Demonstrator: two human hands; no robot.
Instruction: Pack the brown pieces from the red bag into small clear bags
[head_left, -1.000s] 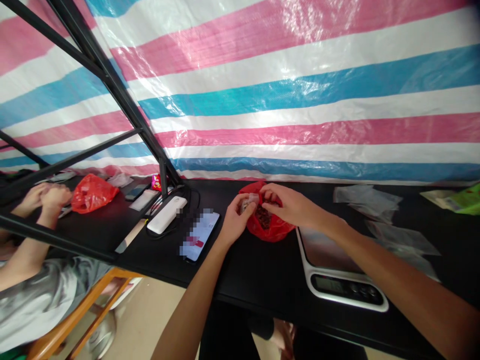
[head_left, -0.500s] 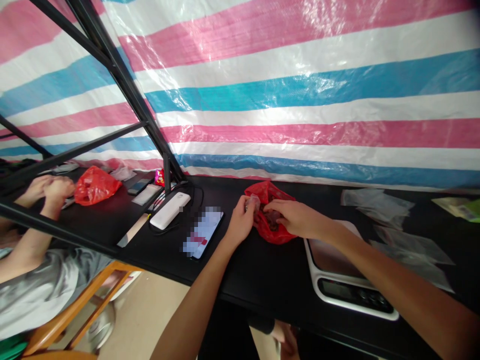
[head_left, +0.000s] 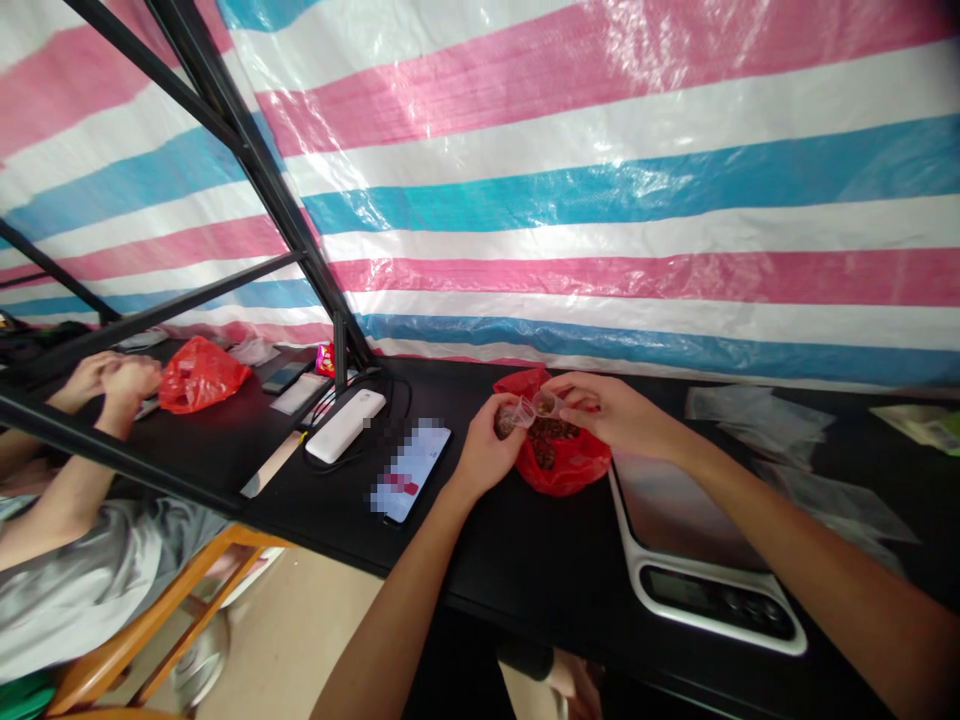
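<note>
From my hands, I see the bag (head_left: 564,462) at twelve o'clock, the scale (head_left: 694,540) at three, the phone (head_left: 411,470) at nine.

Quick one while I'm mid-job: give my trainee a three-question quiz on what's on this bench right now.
1. True or false: the kitchen scale has a pouch lying on its platform.
2. What does the red plastic bag between the hands contain?
A. white powder
B. dark brown pieces
C. coins
3. Which hand holds the small clear cup over the bag?

Key:
1. False; the platform is bare, and the clear pouches lie beyond it on the black table.
2. B.
3. The right hand; the left hand pinches a small clear pouch beside it.
</note>
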